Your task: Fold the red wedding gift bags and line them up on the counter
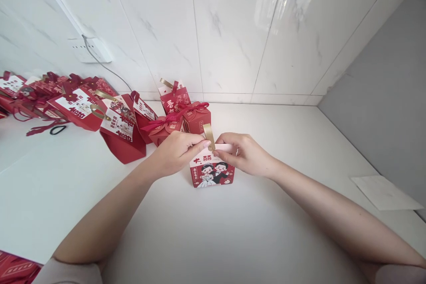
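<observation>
A red and white gift box (pixel 213 175) with a cartoon couple in wedding clothes stands upright on the white table. From its top edge rises a looped gold ribbon (pixel 209 133). On the left of the loop, my left hand (pixel 175 153) is closed, its thumb and fingers pinching the ribbon's base at the box top. My right hand (pixel 248 153) closes from the other side, thumb and forefinger on the top flap beside the ribbon. Exactly what lies between the fingertips is partly hidden.
Red gift boxes (pixel 196 117) with bows stand just behind my left hand. More gift boxes (pixel 123 131) crowd the table's left side, near a black loop (pixel 58 130). A white sheet (pixel 386 192) lies at right. A cable (pixel 106 67) hangs from the wall socket (pixel 89 50).
</observation>
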Available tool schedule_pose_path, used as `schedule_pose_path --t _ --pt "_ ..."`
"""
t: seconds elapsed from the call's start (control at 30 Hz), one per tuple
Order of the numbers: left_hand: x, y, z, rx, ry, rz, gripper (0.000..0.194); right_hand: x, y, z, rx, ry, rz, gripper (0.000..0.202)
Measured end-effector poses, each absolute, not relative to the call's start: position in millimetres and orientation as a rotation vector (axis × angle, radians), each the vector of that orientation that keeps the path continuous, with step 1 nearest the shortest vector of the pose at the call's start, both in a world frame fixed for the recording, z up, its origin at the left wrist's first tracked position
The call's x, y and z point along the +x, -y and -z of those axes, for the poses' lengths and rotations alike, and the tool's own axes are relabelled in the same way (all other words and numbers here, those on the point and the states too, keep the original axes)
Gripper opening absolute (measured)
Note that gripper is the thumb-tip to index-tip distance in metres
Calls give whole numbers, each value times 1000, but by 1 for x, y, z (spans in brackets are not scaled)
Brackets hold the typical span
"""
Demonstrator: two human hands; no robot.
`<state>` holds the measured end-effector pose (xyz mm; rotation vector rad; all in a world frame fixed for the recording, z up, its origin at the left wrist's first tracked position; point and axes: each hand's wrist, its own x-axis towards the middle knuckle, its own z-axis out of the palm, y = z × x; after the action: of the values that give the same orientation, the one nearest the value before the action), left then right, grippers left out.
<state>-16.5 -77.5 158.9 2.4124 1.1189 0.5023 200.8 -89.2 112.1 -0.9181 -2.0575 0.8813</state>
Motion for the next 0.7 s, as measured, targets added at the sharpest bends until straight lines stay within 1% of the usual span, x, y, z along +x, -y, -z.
schedule_pose_path --t 0.27,0.7 --pt "-17 79 -159 2429 -1112 -493 42 199 90 -112 -927 2021 -921 13" --pt "-15 80 -157 2410 -1113 -531 42 197 89 -109 -918 1945 -947 18"
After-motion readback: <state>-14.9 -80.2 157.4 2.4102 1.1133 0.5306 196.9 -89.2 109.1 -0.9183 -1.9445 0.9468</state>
